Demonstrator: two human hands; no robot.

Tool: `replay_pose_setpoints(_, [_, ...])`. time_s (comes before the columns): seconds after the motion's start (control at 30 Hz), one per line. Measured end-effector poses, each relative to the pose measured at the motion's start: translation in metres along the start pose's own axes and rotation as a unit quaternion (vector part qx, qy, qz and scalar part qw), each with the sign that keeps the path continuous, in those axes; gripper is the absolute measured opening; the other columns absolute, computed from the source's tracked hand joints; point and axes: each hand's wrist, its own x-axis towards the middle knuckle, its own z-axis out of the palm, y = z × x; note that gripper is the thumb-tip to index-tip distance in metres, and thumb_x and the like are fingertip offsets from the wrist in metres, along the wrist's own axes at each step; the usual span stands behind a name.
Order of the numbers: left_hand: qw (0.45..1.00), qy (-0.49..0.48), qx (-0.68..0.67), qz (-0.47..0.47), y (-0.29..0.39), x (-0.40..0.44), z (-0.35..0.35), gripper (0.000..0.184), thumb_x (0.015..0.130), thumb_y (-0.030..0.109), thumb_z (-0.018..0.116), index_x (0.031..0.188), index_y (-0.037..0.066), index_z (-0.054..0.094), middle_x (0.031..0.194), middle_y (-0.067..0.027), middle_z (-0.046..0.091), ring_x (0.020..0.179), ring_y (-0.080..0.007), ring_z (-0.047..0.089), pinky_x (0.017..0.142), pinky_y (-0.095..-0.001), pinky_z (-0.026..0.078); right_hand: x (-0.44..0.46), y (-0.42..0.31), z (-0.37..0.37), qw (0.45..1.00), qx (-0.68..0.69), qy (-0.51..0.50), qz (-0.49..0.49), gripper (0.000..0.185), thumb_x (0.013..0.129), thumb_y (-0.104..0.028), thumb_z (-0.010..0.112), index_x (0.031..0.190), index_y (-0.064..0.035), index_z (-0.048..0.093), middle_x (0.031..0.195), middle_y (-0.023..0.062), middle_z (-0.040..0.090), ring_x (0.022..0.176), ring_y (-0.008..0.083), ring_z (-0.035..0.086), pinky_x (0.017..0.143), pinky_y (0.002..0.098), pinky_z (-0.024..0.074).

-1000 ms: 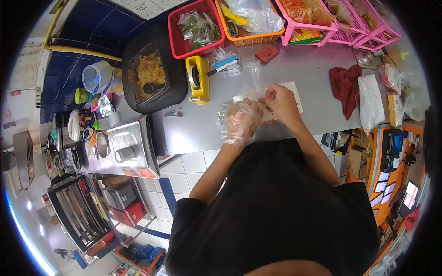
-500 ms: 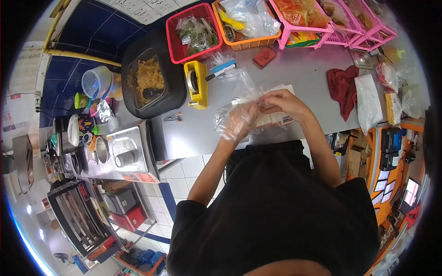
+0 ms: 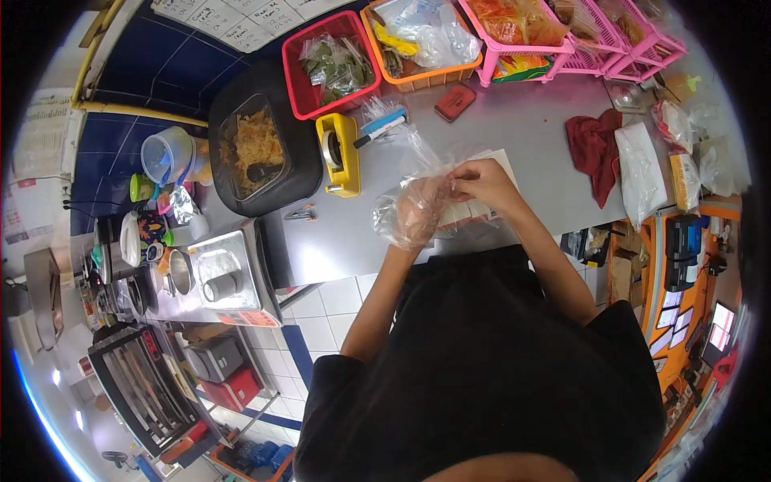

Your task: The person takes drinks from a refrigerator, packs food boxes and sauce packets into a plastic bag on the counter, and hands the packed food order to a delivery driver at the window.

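Note:
Loose clear plastic (image 3: 418, 157), like a thin bag or disposable glove, spreads around both my hands above the counter. My left hand (image 3: 420, 210) is covered by this film down to the wrist, its fingers bent together on the plastic. Bare and pressed close to the left fingertips, my right hand (image 3: 482, 183) pinches the film between thumb and fingers. Under the hands lie pale printed papers (image 3: 504, 163), partly hidden by the plastic. The exact shape of the film between the fingers is hard to make out.
On the steel counter (image 3: 530, 132) are a yellow tape dispenser (image 3: 345, 161), a blue marker (image 3: 382, 125), a red block (image 3: 455, 103) and a dark red cloth (image 3: 593, 153). A black rice container (image 3: 297, 165) stands left; red (image 3: 291, 68), orange (image 3: 426, 79) and pink baskets (image 3: 526, 50) line the back.
The whole view has shifted slightly as my head moved. My hands stay together on the plastic, the right one a little closer to the left fingertips.

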Motion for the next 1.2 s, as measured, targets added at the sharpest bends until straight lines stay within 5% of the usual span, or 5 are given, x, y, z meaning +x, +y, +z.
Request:
replay_pose_setpoints(0.17, [0.998,0.037,-0.045,-0.022,-0.008,-0.005,0.007,0.015,0.097,0.013,0.066,0.108,0.004,0.069,0.094,-0.0162,0.07,0.087,-0.0345,0.068,0.077,-0.0443,0.054,-0.005,-0.002,0.008,0.989,-0.128,0.049,-0.063,0.017,0.082,-0.002,0.073,0.097,0.0063,0.075,0.086,0.0133,0.076,0.074,0.0173,0.073,0.07,0.0303,0.0603])
replay_pose_setpoints(0.3, [0.988,0.017,-0.131,-0.076,-0.006,-0.006,0.006,0.016,0.1,0.015,0.065,0.11,0.003,0.071,0.098,-0.0153,0.072,0.09,-0.0283,0.069,0.08,-0.0398,0.055,-0.01,-0.007,0.012,0.978,-0.173,0.055,-0.104,0.018,0.081,-0.002,0.073,0.097,0.0069,0.074,0.085,0.015,0.076,0.074,0.018,0.073,0.067,0.0304,0.0581])
replay_pose_setpoints(0.4, [0.996,0.024,-0.07,-0.049,0.01,-0.002,-0.001,0.017,0.1,0.014,0.065,0.11,0.002,0.071,0.097,-0.0152,0.072,0.091,-0.0253,0.07,0.08,-0.0375,0.055,-0.006,-0.002,0.008,0.971,-0.2,0.047,-0.12,0.018,0.081,-0.002,0.072,0.097,0.0073,0.074,0.086,0.0169,0.076,0.074,0.0191,0.073,0.067,0.0298,0.0577])
replay_pose_setpoints(0.7, [0.985,0.017,-0.13,-0.114,-0.008,-0.011,0.017,0.017,0.1,0.011,0.066,0.112,0.002,0.058,0.099,-0.0086,0.068,0.087,-0.0173,0.065,0.076,-0.0345,0.054,-0.01,0.009,0.007,0.997,0.033,0.065,-0.038,0.022,0.092,-0.003,0.069,0.111,0.0063,0.074,0.095,0.0125,0.075,0.083,0.0155,0.072,0.077,0.0276,0.0593])
replay_pose_setpoints(1.2, [0.998,0.033,-0.052,-0.002,-0.006,-0.003,0.007,0.015,0.096,0.01,0.069,0.103,0.005,0.057,0.09,-0.0142,0.068,0.079,-0.0315,0.069,0.069,-0.0415,0.056,-0.004,0.003,-0.006,0.999,0.041,-0.014,0.015,0.023,0.095,-0.005,0.069,0.115,0.0048,0.073,0.103,0.0097,0.073,0.087,0.0135,0.069,0.083,0.0265,0.059])
